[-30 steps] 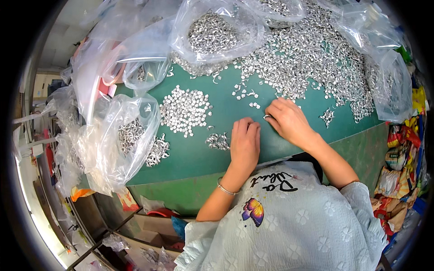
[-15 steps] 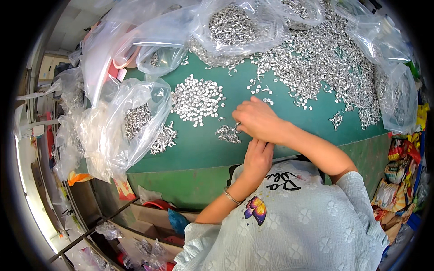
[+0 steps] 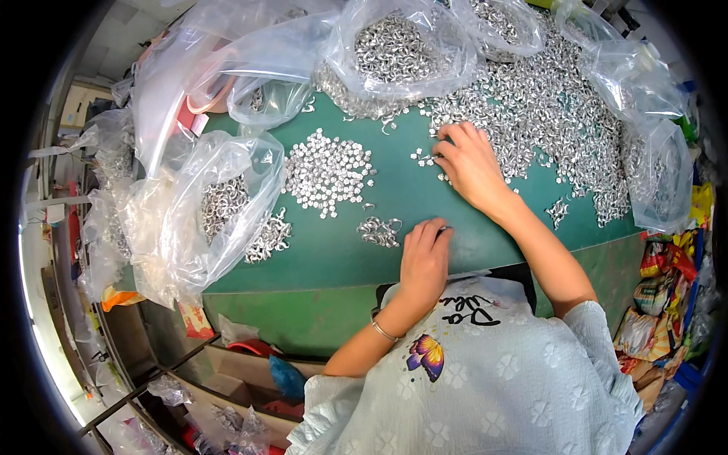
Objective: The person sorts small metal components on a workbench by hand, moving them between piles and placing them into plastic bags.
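Note:
My left hand (image 3: 426, 259) is near the front edge of the green table, its fingers pinched together. A small metal piece (image 3: 446, 229) barely shows at its fingertips; its exact shape is too small to tell. Farther out, my right hand (image 3: 472, 163) bends its fingers, spaced apart, over loose pieces at the left edge of a wide spread of curved silvery metal pieces (image 3: 516, 114). Left of my left hand lies a small heap of curved, ring-like pieces (image 3: 379, 231). Beyond that heap is a pile of small pale blocky pieces (image 3: 327, 173).
Clear plastic bags of metal pieces stand at the back (image 3: 402, 57) and left (image 3: 227, 205). A little cluster (image 3: 557, 211) sits right of my right forearm. Below the table's front edge are a compartmented box (image 3: 235, 375) and a blue bag (image 3: 287, 375); colourful packages (image 3: 644, 326) lie at right.
My right hand has left my left hand and moved away from me to the loose pieces by the large spread. My left hand stays almost in place, slightly nearer its small heap.

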Available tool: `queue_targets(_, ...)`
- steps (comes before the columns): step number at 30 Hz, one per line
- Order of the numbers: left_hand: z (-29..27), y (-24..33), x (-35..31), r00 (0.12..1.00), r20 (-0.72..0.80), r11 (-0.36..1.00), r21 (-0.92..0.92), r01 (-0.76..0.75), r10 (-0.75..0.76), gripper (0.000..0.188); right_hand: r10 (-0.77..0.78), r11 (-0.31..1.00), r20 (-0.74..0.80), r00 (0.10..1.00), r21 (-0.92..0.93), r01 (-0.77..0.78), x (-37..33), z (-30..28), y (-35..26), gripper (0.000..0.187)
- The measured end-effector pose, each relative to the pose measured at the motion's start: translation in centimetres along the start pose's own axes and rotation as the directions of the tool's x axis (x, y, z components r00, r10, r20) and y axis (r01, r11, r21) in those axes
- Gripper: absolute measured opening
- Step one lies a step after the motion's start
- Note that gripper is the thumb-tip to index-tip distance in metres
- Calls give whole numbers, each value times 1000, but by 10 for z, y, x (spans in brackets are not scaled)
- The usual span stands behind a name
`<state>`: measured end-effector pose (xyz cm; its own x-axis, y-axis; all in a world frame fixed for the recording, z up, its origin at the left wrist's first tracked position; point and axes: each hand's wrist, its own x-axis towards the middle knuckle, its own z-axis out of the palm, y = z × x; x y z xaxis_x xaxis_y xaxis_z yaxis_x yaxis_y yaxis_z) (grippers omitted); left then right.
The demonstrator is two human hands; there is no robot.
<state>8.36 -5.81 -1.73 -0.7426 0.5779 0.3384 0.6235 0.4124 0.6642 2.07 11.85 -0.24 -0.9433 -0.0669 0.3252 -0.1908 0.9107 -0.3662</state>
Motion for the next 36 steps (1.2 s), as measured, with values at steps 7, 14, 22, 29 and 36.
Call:
queue_targets(7,3,2,4,999,45,1000,14,-24,23,30,3,1000,-38,999,23,-2,4,10,-7,15)
queue_targets(14,2,1,12,1000,19,999,41,7,-7,26,147,987,-110,983,81,-138,-15,-18,23,7)
queue_targets(22,7,-11,45,999,-36,998,51,40,-38,23,2,1000,35,999,-27,-1,0,-7,21,10)
queue_targets(29,-12,-24,92,998,44,969,244,39,-51,29,48,998,-82,995,-29,-51,-16,-20,32,12)
queue_targets(36,-6,-45,113,988,152,972,237,-7,-31,20,-71,980,-96,993,-190,52,-9,-13,29,14)
